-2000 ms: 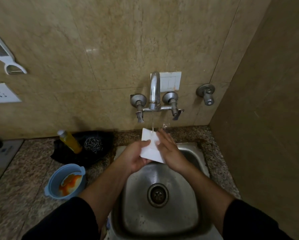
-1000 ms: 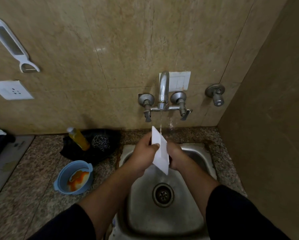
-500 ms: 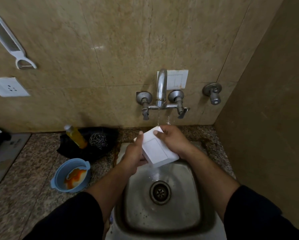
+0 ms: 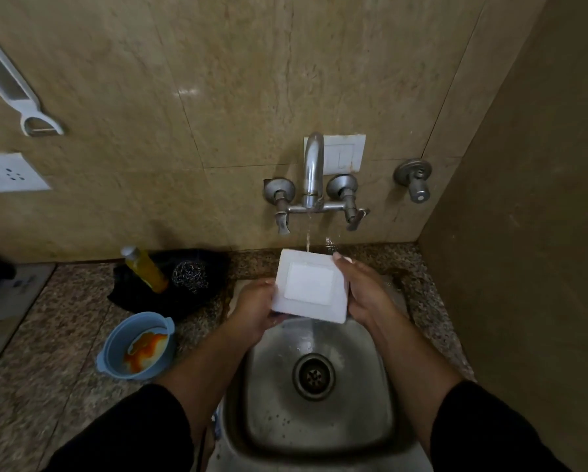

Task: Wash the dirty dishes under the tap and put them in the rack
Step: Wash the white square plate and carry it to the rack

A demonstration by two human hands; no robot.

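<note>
Over the sink [image 4: 320, 420], a white square plate [image 4: 309, 287] is held tilted, its far edge under the thin stream from the tap [image 4: 313, 168]. The left hand [image 4: 255, 310] grips the plate's left edge with fingers curled beneath it; the right hand [image 4: 364, 291] clasps the right edge, a fingertip reaching the far corner. On the table [image 4: 47, 352] to the left stands a blue bowl [image 4: 122, 332] smeared with orange, and behind it a yellow bottle [image 4: 146, 269] beside a steel scrubber [image 4: 189, 275].
</note>
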